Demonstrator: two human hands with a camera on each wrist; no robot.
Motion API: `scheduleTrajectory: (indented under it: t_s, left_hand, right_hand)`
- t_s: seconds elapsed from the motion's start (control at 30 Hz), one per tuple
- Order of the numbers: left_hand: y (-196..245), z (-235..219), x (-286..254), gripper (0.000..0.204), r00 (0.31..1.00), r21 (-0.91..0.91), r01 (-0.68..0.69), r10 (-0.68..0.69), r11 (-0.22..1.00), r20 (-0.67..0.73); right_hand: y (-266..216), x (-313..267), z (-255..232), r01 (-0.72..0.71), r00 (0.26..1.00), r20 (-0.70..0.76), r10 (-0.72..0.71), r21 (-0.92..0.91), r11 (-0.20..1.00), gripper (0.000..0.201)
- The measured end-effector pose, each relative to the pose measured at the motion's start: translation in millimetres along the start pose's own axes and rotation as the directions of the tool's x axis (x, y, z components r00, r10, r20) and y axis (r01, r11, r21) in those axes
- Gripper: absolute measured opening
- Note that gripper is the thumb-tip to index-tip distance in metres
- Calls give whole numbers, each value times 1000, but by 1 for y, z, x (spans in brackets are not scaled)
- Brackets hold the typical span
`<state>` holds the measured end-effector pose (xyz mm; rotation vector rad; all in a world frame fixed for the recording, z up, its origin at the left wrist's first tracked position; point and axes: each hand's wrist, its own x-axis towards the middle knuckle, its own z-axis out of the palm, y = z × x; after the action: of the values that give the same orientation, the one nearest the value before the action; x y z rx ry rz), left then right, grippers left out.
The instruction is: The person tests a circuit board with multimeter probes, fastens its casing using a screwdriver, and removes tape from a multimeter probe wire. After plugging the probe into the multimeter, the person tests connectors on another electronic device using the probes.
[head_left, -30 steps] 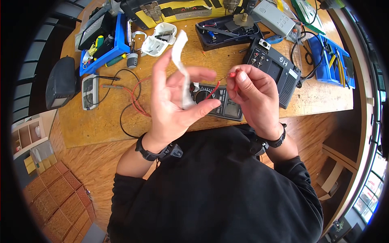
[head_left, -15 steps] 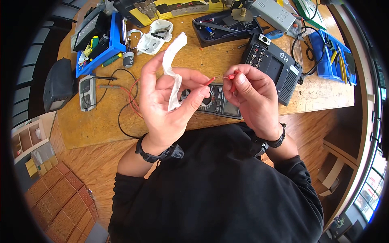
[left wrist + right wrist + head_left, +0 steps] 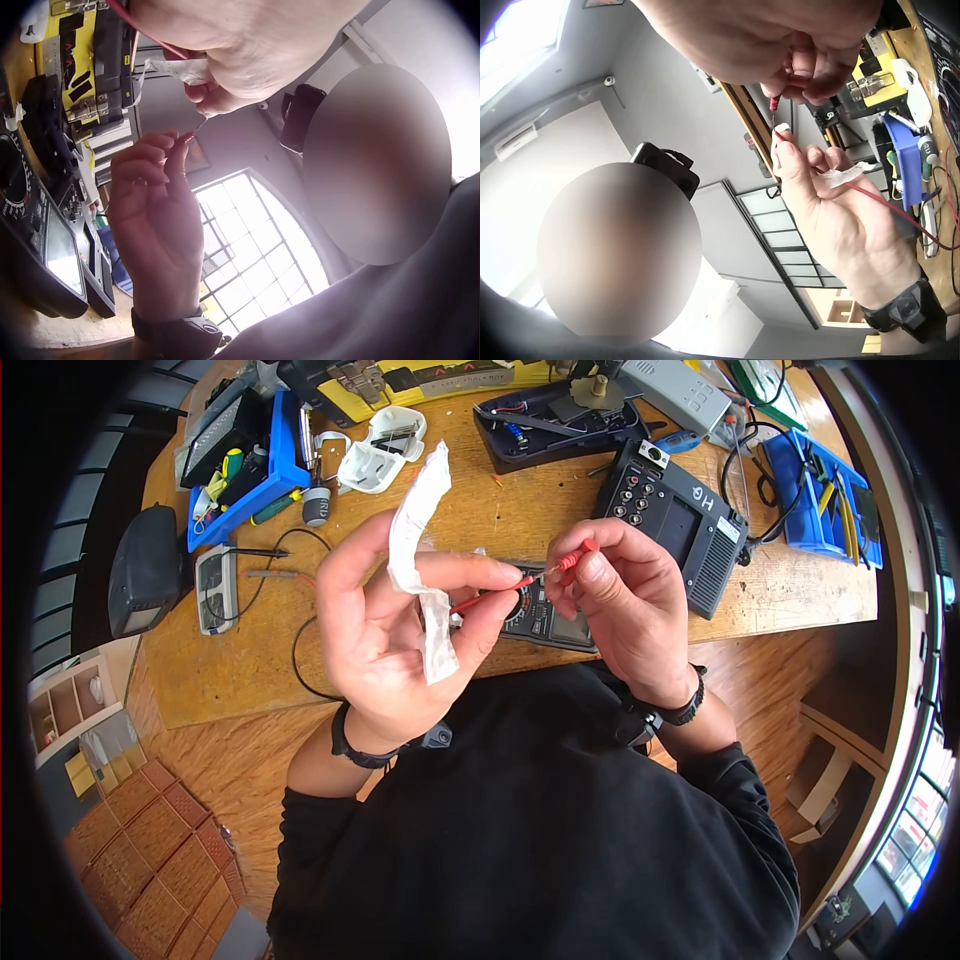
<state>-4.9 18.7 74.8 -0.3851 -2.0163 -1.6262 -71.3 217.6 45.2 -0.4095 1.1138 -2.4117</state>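
My left hand (image 3: 370, 660) pinches a red wire (image 3: 468, 604) close to its end, between thumb and forefinger. A crumpled white strip (image 3: 412, 525) is tucked among the same hand's fingers and hangs across the palm. Opposite it, my right hand (image 3: 635, 605) holds a small red ribbed plastic piece (image 3: 570, 562) between thumb and fingertips. A thin bare metal end spans the short gap between the wire's tip and this piece; I cannot tell whether the two are joined. Under both hands lies a black multimeter (image 3: 540, 622), partly hidden by them.
Blue trays of tools stand left (image 3: 290, 455) and right (image 3: 800, 510). A black device marked HQ (image 3: 690, 525) sits right of the hands. Farther back are an opened black housing (image 3: 540, 450), a white case (image 3: 385, 450) and a yellow toolbox (image 3: 440, 385). Test leads (image 3: 300, 630) trail left.
The left hand's spread fingers have closed to a pinch on the red wire, and the hand has moved left and slightly down with the white strip. The right hand has stayed nearly still.
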Motion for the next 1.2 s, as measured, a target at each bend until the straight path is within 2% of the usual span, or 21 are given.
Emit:
scheduleTrajectory:
  t_s: [0.17, 0.4, 0.8, 1.1, 1.2]
  left_hand:
    - [2, -1, 3, 87, 997, 94, -78, 76, 992, 24]
    - [0, -1, 1, 87, 996, 131, -78, 72, 988, 45]
    - [0, -2, 0, 85, 998, 68, -68, 67, 995, 12]
    - [1, 0, 1, 85, 996, 141, -71, 62, 987, 65]
    - [-2, -1, 1, 85, 992, 165, -117, 105, 979, 76]
  right_hand:
    - [0, -1, 0, 76, 997, -2, -77, -98, 992, 20]
    - [-3, -6, 5, 140, 990, 7, -142, -198, 970, 19]
    - [-2, -7, 7, 140, 990, 28, -138, -219, 966, 19]
    - [-1, -8, 8, 160, 987, 57, -151, -261, 952, 21]
    - [-2, -8, 8, 165, 986, 66, -153, -284, 945, 23]
